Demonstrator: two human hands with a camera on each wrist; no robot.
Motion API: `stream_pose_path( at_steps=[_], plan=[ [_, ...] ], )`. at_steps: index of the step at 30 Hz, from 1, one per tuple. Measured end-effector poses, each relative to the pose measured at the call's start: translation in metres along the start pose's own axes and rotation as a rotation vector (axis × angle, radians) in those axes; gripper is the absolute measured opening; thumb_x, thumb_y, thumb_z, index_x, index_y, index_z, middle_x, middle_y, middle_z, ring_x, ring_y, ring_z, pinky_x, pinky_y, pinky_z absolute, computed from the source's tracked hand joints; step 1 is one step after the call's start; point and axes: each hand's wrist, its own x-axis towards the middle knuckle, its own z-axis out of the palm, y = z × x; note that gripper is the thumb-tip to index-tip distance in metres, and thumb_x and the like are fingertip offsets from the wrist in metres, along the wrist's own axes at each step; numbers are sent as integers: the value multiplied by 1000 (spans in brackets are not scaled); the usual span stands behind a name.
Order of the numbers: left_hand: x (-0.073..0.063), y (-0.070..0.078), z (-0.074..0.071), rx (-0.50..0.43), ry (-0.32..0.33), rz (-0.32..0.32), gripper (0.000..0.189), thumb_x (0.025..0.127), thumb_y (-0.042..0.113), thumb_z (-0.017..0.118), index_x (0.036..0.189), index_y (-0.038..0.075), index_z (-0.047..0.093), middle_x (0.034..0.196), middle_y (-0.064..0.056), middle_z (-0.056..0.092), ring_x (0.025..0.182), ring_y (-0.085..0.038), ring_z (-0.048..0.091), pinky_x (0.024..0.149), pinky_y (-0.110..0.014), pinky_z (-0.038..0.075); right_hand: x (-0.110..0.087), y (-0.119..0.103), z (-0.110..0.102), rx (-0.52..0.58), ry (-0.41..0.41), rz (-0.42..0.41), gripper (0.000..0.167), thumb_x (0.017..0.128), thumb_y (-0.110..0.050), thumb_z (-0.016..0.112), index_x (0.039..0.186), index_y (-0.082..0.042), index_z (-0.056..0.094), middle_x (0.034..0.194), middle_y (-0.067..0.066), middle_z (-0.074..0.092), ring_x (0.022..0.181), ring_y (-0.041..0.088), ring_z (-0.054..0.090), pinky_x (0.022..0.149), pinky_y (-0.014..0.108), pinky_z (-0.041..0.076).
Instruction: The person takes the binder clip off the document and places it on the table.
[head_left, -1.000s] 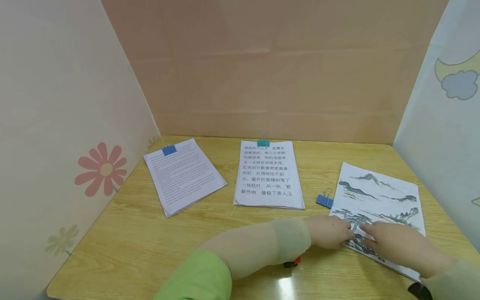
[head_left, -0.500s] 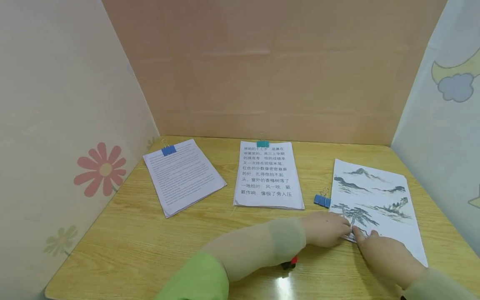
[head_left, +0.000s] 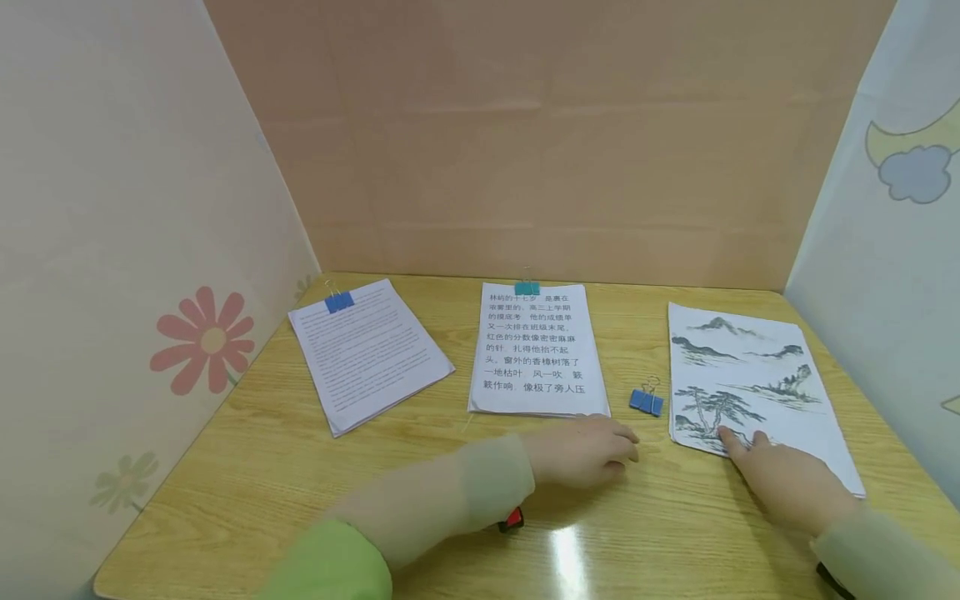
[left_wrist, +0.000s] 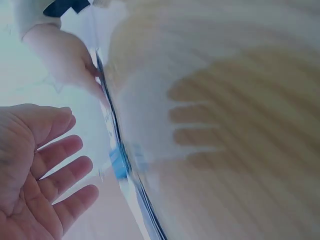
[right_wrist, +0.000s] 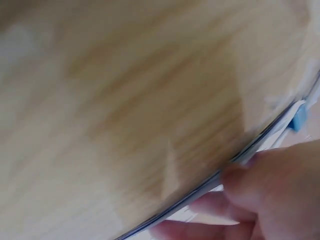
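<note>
In the head view my right hand point(head_left: 791, 483) is at the near edge of a paper stack point(head_left: 817, 433) printed with an ink landscape. Its fingers reach over the top sheet; in the right wrist view the thumb point(right_wrist: 237, 182) touches the stack's edge. My left hand point(head_left: 585, 450) hovers over the table, left of that stack and apart from it. Its fingers point(left_wrist: 75, 170) are spread and loosely bent, with nothing in them. Between the left hand and the far side lies a loose blue binder clip point(head_left: 647, 402), beside the stack's left edge.
A large-print paper stack point(head_left: 536, 358) with a teal binder clip point(head_left: 527, 287) lies at the middle back. Further left, another printed stack point(head_left: 375, 358) bears a blue binder clip point(head_left: 339, 302). Walls point(head_left: 570, 142) enclose the wooden table point(head_left: 247, 492) at the back and sides.
The landscape stack has slid away from me and turned slightly, with my right hand at its near edge. My left hand has let go of it and moved left. The loose clip now lies apart.
</note>
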Motion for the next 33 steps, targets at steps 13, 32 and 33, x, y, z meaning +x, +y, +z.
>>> stream_pose_path(
  at_steps=[13, 32, 33],
  plan=[
    [-52, -65, -1, -283, 204, -298, 26, 97, 22, 59, 120, 15, 67, 134, 3, 57, 127, -13, 48, 107, -28, 34, 6, 50, 7, 10, -20, -24, 58, 92, 4, 52, 147, -4, 32, 126, 40, 47, 88, 48, 62, 69, 59, 49],
    [-48, -172, 8, -186, 5, -841, 68, 93, 51, 56, 147, 13, 40, 153, -6, 34, 140, -27, 31, 113, -39, 24, 14, 66, 2, 9, -63, -37, 64, 93, -3, 54, 151, -7, 26, 126, 38, 49, 88, 47, 62, 74, 61, 47],
    [-48, -171, 8, -155, -13, -830, 69, 92, 53, 56, 147, 13, 41, 153, -7, 35, 139, -27, 33, 113, -40, 25, 14, 67, 1, 2, -58, -37, 63, 93, -2, 54, 150, -7, 27, 126, 38, 50, 88, 48, 62, 74, 61, 47]
  ],
)
